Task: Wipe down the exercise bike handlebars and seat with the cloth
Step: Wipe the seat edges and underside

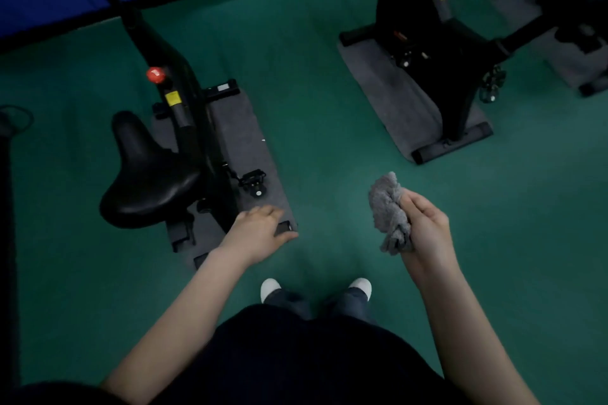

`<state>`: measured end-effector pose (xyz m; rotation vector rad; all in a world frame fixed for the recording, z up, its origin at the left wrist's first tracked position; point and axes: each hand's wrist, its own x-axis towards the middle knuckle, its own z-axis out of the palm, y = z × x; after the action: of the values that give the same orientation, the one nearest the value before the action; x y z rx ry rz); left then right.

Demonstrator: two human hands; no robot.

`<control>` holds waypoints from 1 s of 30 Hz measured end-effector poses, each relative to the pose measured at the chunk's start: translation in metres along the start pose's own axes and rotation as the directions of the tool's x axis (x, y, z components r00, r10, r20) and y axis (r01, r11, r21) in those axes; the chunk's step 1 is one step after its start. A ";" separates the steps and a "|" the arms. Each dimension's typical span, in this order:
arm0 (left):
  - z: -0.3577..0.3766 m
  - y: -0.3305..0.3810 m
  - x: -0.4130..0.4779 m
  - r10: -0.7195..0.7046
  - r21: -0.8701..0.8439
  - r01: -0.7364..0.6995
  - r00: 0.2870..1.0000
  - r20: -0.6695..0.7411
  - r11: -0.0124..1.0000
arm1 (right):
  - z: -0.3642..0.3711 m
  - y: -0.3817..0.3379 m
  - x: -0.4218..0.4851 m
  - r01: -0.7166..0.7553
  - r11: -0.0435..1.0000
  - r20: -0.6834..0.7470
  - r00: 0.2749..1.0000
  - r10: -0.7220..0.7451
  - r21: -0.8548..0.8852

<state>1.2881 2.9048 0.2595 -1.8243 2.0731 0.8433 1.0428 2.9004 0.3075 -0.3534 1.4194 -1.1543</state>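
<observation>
The cloth [388, 210], grey and bunched into a wad, is held in the right hand [427, 227], whose fingers are curled round it at about waist height, well apart from any bike surface. The left hand [256, 233] is stretched forward with relaxed fingers and holds nothing; it hangs over the near corner of the grey mat [243, 135]. The black seat [148, 174] of the nearest exercise bike [197, 128] stands to the person's left, untouched by the cloth. The handlebars cannot be made out; the frame rises dark toward the top left, past a red knob [155, 75]. Judgement: wiping is not yet under way and the seat is the closest target. To do the step well, the cloth should be opened from its wad to a flat pad so that it covers more surface, then drawn from the nose of the seat to the broad rear and over the edges, with the free hand steadying the seat. A second bike [444, 52] stands on its own mat across the green floor [312, 108].
</observation>
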 end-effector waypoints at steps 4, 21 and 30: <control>0.008 0.068 0.025 0.044 0.049 -0.046 0.998 0.051 0.998 | -0.066 -0.026 0.013 -0.014 0.998 -0.075 0.997 0.019 0.060; -0.006 0.294 0.141 0.266 0.213 -0.291 0.954 0.137 0.933 | -0.242 -0.119 0.075 0.066 0.973 -0.287 0.958 0.001 0.222; -0.026 0.377 0.255 0.308 0.198 -0.350 0.927 0.217 0.916 | -0.301 -0.190 0.175 0.082 0.986 -0.381 0.924 -0.021 0.145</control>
<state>0.8822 2.6987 0.2370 -1.2475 2.2825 0.7696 0.6582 2.8051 0.2942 -0.0532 1.6440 -1.4238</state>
